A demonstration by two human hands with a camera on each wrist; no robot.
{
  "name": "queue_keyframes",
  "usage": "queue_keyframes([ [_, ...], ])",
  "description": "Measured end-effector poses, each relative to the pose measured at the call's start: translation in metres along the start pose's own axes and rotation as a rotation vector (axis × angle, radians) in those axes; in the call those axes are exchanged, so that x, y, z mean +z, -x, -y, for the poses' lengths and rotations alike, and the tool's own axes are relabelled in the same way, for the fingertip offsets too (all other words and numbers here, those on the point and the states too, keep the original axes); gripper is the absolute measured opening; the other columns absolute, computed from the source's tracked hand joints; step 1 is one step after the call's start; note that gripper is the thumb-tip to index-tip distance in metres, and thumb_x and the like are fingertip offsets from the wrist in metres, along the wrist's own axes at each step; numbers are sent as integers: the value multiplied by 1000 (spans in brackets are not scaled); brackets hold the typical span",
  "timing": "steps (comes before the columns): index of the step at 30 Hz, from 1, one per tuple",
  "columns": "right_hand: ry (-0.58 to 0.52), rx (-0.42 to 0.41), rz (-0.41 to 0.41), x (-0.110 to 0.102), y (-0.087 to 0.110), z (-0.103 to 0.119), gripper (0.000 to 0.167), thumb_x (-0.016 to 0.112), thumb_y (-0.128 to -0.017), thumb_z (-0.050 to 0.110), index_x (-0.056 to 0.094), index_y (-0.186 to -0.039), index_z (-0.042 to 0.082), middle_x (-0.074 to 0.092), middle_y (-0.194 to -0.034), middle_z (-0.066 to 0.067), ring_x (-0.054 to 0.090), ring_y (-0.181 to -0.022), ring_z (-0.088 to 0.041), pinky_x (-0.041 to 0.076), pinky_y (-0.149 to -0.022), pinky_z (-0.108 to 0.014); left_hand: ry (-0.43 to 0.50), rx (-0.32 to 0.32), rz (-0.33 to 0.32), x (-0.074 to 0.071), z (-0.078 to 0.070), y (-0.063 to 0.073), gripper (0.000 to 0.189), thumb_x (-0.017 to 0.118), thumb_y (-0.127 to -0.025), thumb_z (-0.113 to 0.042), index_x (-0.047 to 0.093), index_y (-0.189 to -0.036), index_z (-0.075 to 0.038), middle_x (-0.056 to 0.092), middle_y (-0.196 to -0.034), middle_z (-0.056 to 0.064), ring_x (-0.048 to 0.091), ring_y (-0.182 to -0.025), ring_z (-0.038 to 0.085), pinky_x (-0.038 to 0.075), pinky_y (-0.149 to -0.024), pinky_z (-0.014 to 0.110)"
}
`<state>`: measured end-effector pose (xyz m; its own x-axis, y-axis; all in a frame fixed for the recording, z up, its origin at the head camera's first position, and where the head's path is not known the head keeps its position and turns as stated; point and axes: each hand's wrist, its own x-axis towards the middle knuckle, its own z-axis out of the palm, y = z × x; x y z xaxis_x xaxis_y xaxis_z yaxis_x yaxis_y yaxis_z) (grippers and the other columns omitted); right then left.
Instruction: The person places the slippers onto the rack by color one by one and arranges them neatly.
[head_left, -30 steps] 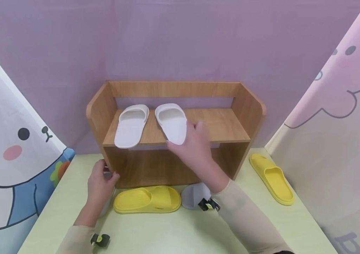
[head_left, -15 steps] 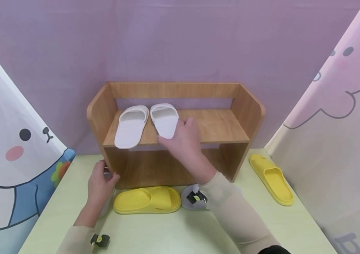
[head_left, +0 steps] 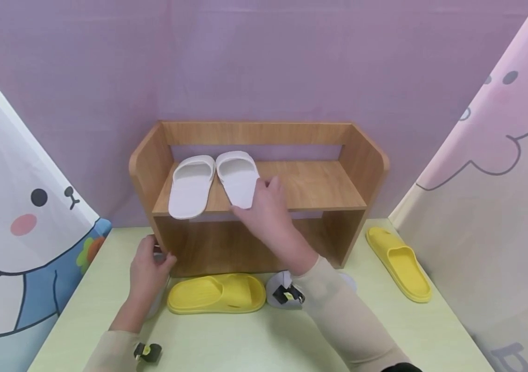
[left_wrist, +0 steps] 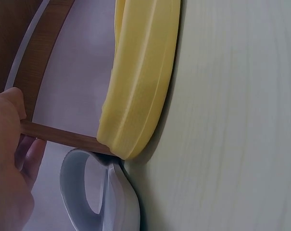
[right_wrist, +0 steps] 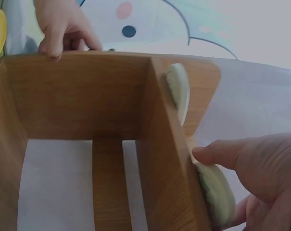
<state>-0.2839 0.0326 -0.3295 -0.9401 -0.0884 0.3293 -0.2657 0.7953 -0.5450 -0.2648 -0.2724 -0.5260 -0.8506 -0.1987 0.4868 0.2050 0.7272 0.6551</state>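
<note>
Two white slippers rest on the upper shelf of a small wooden shoe rack (head_left: 315,181), toes to the back. My right hand (head_left: 268,214) pinches the heel end of the right-hand white slipper (head_left: 239,183), thumb at the heel and fingers along its right side. Its toe lies right by the toe of the left-hand white slipper (head_left: 189,191), their heels apart. My left hand (head_left: 147,271) grips the front edge of the rack's left side panel (left_wrist: 63,137) between thumb and fingers. A grey slipper (left_wrist: 121,202) stands just outside that panel, partly hidden by the hand in the head view.
A yellow slipper (head_left: 198,295) lies sideways in front of the rack on the pale table (head_left: 217,343). Beside it a grey slipper (head_left: 274,292) is partly covered by my right sleeve. Another yellow slipper (head_left: 402,266) lies right of the rack. Printed curtains flank both sides.
My right hand has slid the right-hand white slipper leftward, up close to the other white one. My left hand has kept its grip on the side panel.
</note>
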Motion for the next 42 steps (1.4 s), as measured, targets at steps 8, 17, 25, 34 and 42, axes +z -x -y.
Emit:
queue_keyframes([
  [8,21,-24,29,0,9,4,80,91,-86,60,68,-130,-3,50,-128,-14,53,-111,-27,57,-85,-37,-12,9,0,2,2,1,51,81,-94,-3,54,-137,-2,61,-126,19,68,-114,42,65,-88,62],
  [17,77,-33,32,4,12,9,84,89,-83,69,70,-127,0,53,-117,-9,54,-98,-23,54,-73,-33,-11,-20,28,1,-2,1,54,81,-96,-5,52,-142,-4,60,-131,20,66,-118,42,64,-92,62],
  [25,111,-96,7,7,14,12,86,87,-81,75,72,-122,1,54,-111,-8,53,-94,-23,51,-72,-33,-15,-23,24,0,-2,0,54,80,-96,-5,52,-141,-3,60,-130,20,66,-118,42,64,-92,62],
  [34,122,-143,-31,13,14,9,87,84,-80,80,74,-119,2,55,-106,-6,53,-92,-23,48,-73,-34,-11,-35,39,0,-3,0,54,80,-97,-6,51,-143,-4,59,-132,20,65,-120,42,64,-93,63],
  [42,122,-163,-46,15,14,9,85,87,-80,76,75,-119,2,56,-104,-5,53,-91,-23,46,-72,-34,-17,-35,35,-1,-2,1,54,79,-97,-6,51,-143,-4,59,-132,20,65,-120,42,64,-94,62],
])
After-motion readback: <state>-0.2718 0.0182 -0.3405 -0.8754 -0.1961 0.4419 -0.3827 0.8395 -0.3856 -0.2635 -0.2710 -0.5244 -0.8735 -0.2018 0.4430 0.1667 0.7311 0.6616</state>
